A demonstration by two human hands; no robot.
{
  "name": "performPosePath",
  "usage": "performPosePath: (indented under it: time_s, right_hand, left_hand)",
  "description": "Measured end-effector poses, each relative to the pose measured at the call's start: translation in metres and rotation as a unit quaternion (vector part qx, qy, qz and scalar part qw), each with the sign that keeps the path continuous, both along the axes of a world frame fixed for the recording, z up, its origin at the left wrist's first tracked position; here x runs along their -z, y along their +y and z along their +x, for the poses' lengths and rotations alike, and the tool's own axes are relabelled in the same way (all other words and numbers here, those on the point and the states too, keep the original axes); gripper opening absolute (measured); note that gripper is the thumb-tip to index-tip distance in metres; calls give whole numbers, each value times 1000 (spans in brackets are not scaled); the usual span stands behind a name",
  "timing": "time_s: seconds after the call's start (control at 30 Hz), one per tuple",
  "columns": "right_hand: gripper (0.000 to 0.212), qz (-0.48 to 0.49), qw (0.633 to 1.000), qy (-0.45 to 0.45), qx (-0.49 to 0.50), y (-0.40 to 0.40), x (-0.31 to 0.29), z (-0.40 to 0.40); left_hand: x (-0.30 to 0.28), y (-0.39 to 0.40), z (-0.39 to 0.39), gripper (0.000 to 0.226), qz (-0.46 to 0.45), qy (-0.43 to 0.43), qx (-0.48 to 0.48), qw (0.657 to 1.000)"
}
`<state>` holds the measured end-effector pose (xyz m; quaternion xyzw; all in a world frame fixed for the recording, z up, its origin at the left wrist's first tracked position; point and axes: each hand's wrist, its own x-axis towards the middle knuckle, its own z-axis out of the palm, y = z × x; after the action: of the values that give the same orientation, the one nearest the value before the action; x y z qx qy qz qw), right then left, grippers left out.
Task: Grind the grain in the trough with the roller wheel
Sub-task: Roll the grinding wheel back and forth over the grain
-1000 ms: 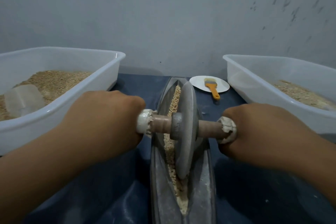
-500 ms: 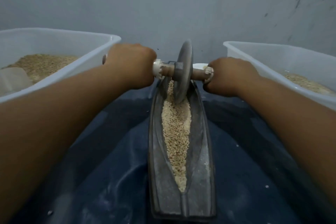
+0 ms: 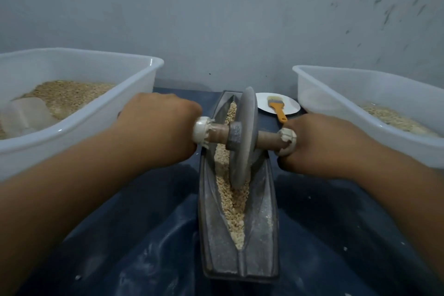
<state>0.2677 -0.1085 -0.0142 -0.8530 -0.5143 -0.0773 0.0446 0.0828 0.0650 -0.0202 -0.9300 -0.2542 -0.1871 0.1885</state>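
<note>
Two white plastic tubs flank the work area: the left tub (image 3: 101, 113) holds a heap of grain and a translucent scoop (image 3: 26, 113), the right tub (image 3: 360, 94) a thinner layer. Between them the metal trough (image 3: 262, 235) holds grain (image 3: 234, 209), with the roller wheel (image 3: 243, 137) standing upright in it; the left hand (image 3: 156, 127) and right hand (image 3: 322, 144) each grip an axle end. Behind, a small white plate (image 3: 290, 106) carries an orange-handled brush (image 3: 277, 107).
</note>
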Motion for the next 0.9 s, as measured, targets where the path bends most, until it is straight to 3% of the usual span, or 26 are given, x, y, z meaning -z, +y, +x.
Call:
performPosePath:
  time_s: [0.2,0.37,0.53,0.67,0.77,0.9]
  right_hand:
    - [19,-9,995,-102,-19,-20,-21,-36]
    - [21,-55,998,8,-17,-37,-30,-46]
    - [38,-100,993,34,-52,-42,-38,-48]
    - [29,-80,993,79,-43,-38,-31,-41]
    - [25,-56,996,63,-20,-30,-21,-35]
    - [14,-5,1000,-27,5,-16,-9,-23]
  left_hand:
    - [6,-7,-29,22,-103,17,-8,995]
    - [3,-11,-36,21,-39,-4,46,998]
    - [3,-7,-38,32,-48,45,69,996]
    - [0,-10,-34,26,-23,18,84,996]
    - [6,-6,-32,23,3,-9,76,997]
    - [11,1,-19,27,11,-25,16,1000]
